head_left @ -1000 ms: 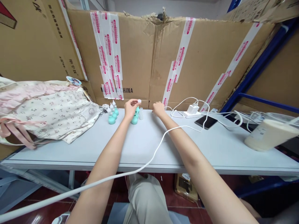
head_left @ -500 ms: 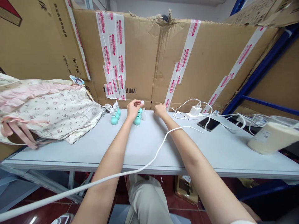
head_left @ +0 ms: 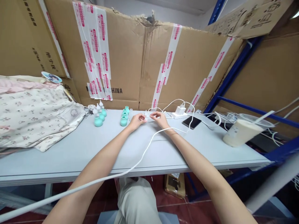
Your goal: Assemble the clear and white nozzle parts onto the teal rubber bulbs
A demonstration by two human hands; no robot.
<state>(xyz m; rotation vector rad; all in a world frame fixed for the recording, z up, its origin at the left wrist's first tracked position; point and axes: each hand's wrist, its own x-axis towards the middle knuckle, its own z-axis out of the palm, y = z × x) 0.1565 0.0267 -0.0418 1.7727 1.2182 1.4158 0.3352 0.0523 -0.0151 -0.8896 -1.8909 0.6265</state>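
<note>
On the table (head_left: 70, 149) — left hand (head_left: 137, 120) and right hand (head_left: 159, 118) pinch a small white piece (head_left: 146, 115).

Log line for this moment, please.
left hand, right hand: close together at small white piece, grip unclear | teal bottles: upright, beside left hand | phone, charger: farther right

Tally on the table (head_left: 70, 149)
Six teal bulbs (head_left: 123, 121) stood at eleven o'clock, in two trios; one charger (head_left: 179, 110) and one phone (head_left: 191, 122) at one o'clock; one cup (head_left: 238, 133) at two.
</note>
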